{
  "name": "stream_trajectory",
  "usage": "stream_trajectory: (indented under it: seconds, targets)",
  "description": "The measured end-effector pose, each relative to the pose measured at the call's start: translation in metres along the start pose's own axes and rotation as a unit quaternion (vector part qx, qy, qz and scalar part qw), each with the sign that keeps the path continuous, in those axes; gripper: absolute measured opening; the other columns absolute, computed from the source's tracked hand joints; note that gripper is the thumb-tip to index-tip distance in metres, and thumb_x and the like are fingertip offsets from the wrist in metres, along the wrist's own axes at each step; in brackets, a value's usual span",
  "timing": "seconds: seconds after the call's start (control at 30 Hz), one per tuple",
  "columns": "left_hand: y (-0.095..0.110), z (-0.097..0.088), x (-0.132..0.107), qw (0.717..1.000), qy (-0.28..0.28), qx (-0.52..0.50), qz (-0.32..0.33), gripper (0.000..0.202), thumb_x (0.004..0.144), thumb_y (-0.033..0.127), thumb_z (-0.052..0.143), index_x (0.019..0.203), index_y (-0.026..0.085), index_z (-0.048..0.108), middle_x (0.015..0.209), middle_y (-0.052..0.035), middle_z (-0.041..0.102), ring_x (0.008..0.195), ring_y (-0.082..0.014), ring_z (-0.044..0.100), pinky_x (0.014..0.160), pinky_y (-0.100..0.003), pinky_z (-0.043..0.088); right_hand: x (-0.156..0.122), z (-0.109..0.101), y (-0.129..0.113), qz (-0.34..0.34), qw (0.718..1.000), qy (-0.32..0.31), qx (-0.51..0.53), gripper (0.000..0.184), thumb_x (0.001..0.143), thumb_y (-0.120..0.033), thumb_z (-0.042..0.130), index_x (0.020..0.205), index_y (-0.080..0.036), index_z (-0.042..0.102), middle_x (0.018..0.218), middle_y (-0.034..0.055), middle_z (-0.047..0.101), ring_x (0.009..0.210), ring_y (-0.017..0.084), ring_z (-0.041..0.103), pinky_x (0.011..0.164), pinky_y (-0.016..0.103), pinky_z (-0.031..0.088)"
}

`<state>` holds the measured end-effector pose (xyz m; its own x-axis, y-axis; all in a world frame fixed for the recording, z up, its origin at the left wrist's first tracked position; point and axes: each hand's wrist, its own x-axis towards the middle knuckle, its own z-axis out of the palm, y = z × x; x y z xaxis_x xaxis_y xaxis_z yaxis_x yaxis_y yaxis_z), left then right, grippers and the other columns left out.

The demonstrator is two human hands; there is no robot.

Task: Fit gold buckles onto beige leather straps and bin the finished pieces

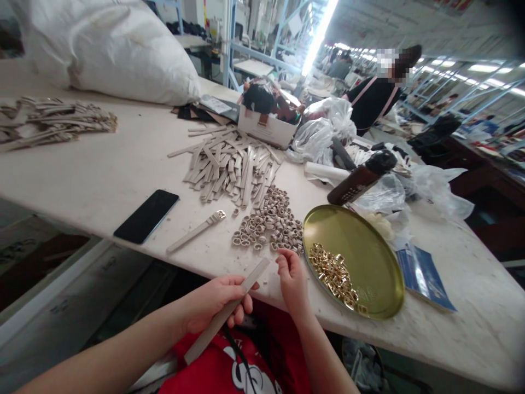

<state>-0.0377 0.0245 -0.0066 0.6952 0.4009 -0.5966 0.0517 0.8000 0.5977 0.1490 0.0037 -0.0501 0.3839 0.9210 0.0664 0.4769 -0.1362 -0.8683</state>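
Note:
My left hand [229,298] is closed around a flat beige strap [217,324], gripped near its middle, with one end slanting up toward the table. Beside it, the fingers of my right hand [293,282] are curled together at the near edge of a heap of small beige strap loops [273,221]; whatever is in the fingertips is too small to make out. Gold metal buckles [334,273] lie heaped in a round gold tray [375,262], right of that hand. A strap with a buckle fitted [197,231] rests on the table, left of the loops.
Behind the loops lies a pile of loose beige straps [233,167]. A black phone [146,216] is near the table's front edge. More straps [53,123] and a big white sack [110,52] are at left. A dark bottle [361,178] and blue packet [424,276] lie at right.

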Motion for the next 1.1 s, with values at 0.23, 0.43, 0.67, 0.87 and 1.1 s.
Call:
stream_trajectory:
  seconds: [0.23,0.43,0.67,0.87,1.1]
  targets:
    - [0.001,-0.015,0.002,0.996,0.062,-0.031,0.049,0.030,0.074,0.022,0.049,0.103,0.012,0.051,0.064,0.0007,0.055,0.041,-0.0045,0.043,0.037,-0.014,0.031,0.023,0.019,-0.017,-0.173,0.941,-0.088,-0.276,0.021,0.084,-0.019,0.044,0.101,-0.019,0.057,0.093,0.0067,0.056,0.084,0.017,0.054,0.073,0.026,0.041]
    - [-0.001,-0.017,-0.002,0.995,0.071,-0.044,0.048,0.030,0.077,0.022,0.046,0.105,0.011,0.051,0.063,0.0000,0.054,0.041,-0.0047,0.043,0.036,-0.014,0.031,0.031,0.033,-0.019,-0.168,0.909,-0.115,-0.362,0.010,0.080,-0.015,0.050,0.086,-0.019,0.057,0.087,0.0049,0.054,0.076,0.015,0.053,0.066,0.023,0.038]
    - [-0.005,-0.015,-0.004,0.996,0.060,-0.042,0.041,0.029,0.076,0.023,0.046,0.102,0.013,0.052,0.063,0.0001,0.055,0.040,-0.0049,0.044,0.037,-0.014,0.031,0.017,0.026,-0.019,-0.170,0.927,-0.124,-0.310,0.006,0.081,-0.018,0.048,0.079,-0.019,0.054,0.085,0.0042,0.054,0.074,0.015,0.052,0.066,0.024,0.039]
    - [-0.008,-0.017,-0.007,0.996,0.064,-0.040,0.051,0.027,0.077,0.020,0.044,0.102,0.012,0.052,0.064,0.0003,0.055,0.040,-0.0044,0.044,0.036,-0.013,0.031,0.016,0.027,-0.013,-0.140,0.940,-0.109,-0.292,0.020,0.080,-0.010,0.041,0.093,-0.016,0.055,0.088,0.0072,0.058,0.082,0.018,0.054,0.073,0.027,0.039]
    - [-0.009,-0.017,-0.011,0.995,0.067,-0.065,0.038,0.026,0.083,0.024,0.041,0.101,0.010,0.054,0.062,-0.0005,0.055,0.042,-0.0047,0.047,0.036,-0.013,0.034,0.006,0.018,-0.006,-0.001,0.993,-0.116,-0.031,0.014,0.071,-0.029,0.059,0.071,-0.017,0.053,0.065,-0.0005,0.054,0.061,0.014,0.048,0.057,0.025,0.038]
